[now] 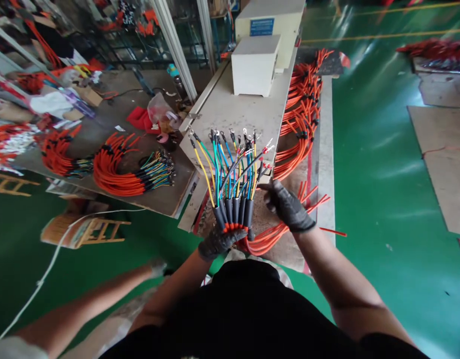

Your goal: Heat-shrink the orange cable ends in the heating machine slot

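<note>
Left hand [220, 242], in a black work glove, is closed around the base of a wire harness [233, 179], gripping it just below a row of black heat-shrink sleeves [233, 212]. Right hand [288, 207], also gloved, stands open with fingers spread, just beside the harness; contact with the wires cannot be confirmed from this view. The harness is held up in a fan over the near edge of the table [230, 109], its yellow, blue, green and black leads rising to ring terminals [230, 135] at their tips, while its orange cables [269, 239] trail down and to the right beneath the hands. Current step, as judged from the hold: the lead ends are spread and presented for inspection. The next move calls for the right hand to steady or separate the leads, since the left hand alone bears the bundle. Further orange harnesses [117, 172] lie coiled on a second table [166, 192] at left, more hang over the right side of the table [301, 119], and a white metal housing [255, 65] stands on the table beyond. A co-worker's bare forearm [84, 304] enters at lower left, well apart from both hands.
</note>
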`<state>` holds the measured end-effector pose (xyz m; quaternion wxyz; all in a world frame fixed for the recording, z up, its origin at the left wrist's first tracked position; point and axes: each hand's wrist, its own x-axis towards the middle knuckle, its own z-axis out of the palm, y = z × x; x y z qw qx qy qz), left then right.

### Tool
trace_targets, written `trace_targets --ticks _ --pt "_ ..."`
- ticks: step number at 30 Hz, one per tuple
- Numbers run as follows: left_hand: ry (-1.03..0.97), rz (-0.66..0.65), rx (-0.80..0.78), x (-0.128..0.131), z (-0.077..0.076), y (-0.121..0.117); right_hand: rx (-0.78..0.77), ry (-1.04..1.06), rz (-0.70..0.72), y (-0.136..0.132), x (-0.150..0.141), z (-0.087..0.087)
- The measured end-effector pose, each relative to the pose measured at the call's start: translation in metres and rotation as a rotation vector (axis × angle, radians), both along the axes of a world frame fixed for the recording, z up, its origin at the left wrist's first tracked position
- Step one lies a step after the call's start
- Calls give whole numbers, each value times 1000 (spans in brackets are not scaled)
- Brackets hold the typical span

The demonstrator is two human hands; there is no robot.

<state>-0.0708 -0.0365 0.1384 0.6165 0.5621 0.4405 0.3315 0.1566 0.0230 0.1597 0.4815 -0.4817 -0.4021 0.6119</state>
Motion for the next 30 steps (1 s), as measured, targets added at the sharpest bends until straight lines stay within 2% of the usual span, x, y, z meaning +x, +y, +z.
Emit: trace_targets --ticks 3,7,9,12,15,18,23,24,26,30 --pt "-8 -51 -44 3 6 -2 -24 232 -47 23 -12 18" --pt "66 -87 -39 5 7 -6 43 284 -4 34 -21 36" --pt "91 -76 -49 4 1 -9 56 285 33 35 -22 39" --pt "133 13 -49 2 -12 -13 60 319 72 37 -23 38" --pt "124 41 -57 3 -16 -14 85 348 70 39 -24 36" --pt "79 23 -58 6 -6 -12 103 289 74 35 -22 38" --pt "105 -20 -35 9 14 -7 48 129 320 20 -10 43" --pt "112 -31 -23 9 16 -5 49 129 317 19 -7 43" --pt "128 -51 15 7 14 -3 41 169 222 20 -5 39" --pt "236 -91 185 1 -2 -1 -9 288 23 31 -8 33"
